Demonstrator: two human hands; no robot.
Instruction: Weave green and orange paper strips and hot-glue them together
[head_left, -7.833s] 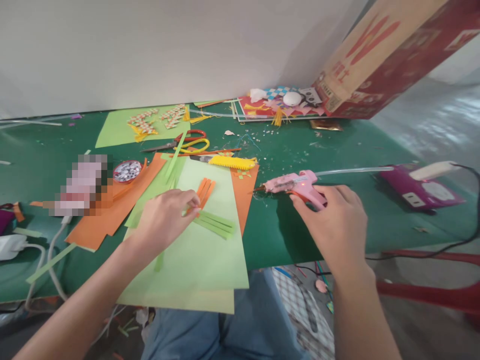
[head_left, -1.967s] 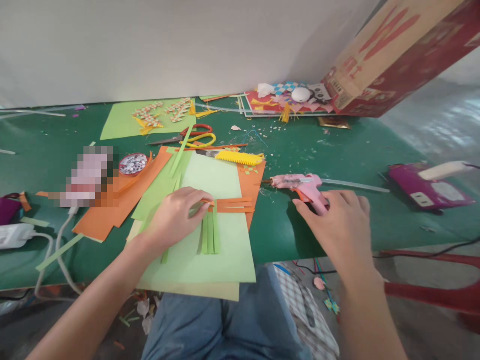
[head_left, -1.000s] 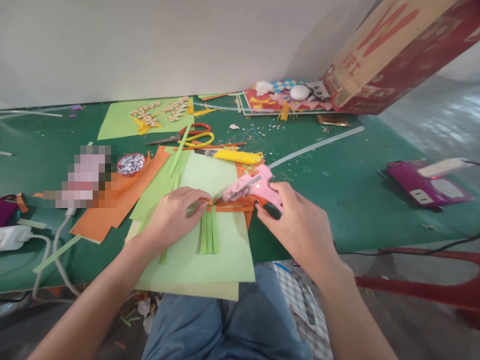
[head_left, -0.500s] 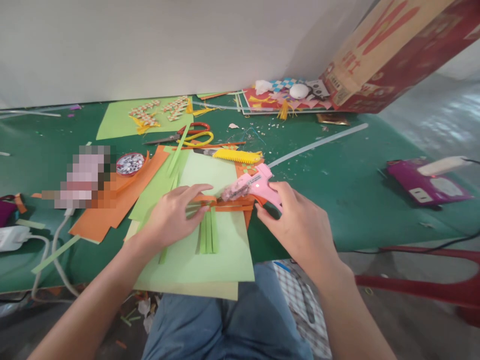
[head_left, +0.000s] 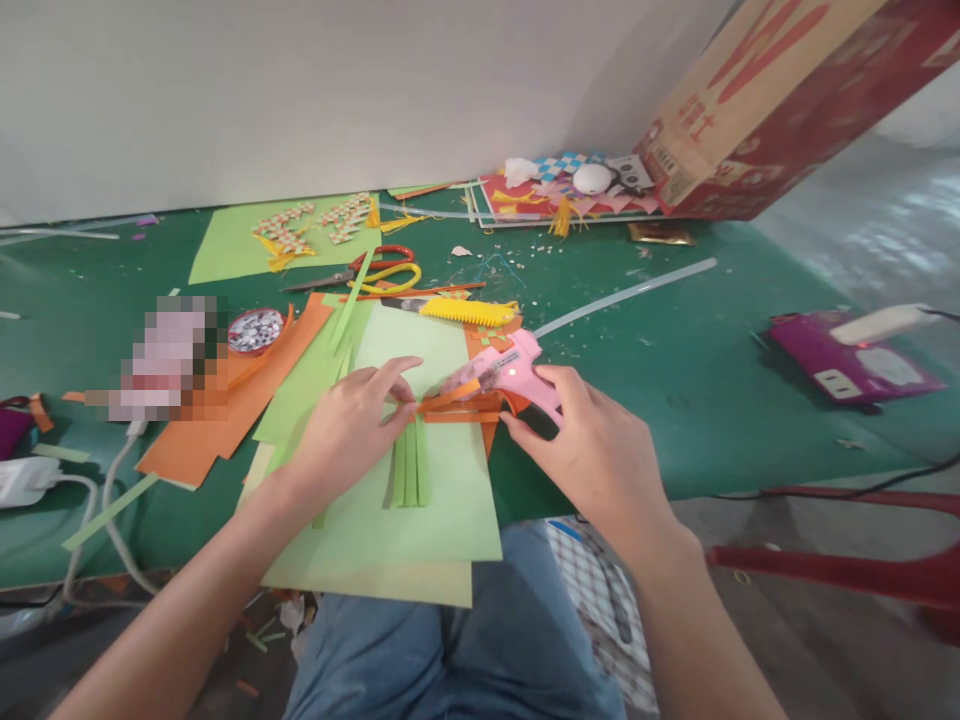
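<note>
My left hand (head_left: pixel 364 415) pinches the end of a narrow orange paper strip (head_left: pixel 459 393), which slants up to the right in front of the glue gun's nozzle. In my right hand (head_left: pixel 592 440) is the handle of a pink glue gun (head_left: pixel 517 370), nose pointing left, a long clear glue stick (head_left: pixel 630 298) out of its back. Beneath the gun lie more orange strips (head_left: pixel 469 415). Several green paper strips (head_left: pixel 410 470) hang toward me from below my left fingertips. Light green sheets (head_left: pixel 457 520) lie under the work.
Behind are a yellow cutter (head_left: pixel 469 312), scissors (head_left: pixel 390 268) and woven paper pieces (head_left: pixel 289 230). Orange paper (head_left: pixel 225 430), a dish of small shiny bits (head_left: pixel 255 330) and a blurred-out device (head_left: pixel 165 355) with white cable lie left. At right are a purple box (head_left: pixel 847 360) and a bag (head_left: pixel 765 110).
The orange strip at my left fingers now slants across the front of the gun's nozzle. My left thumb and fingers have drawn closer together. The glue stick's far end has swung slightly down.
</note>
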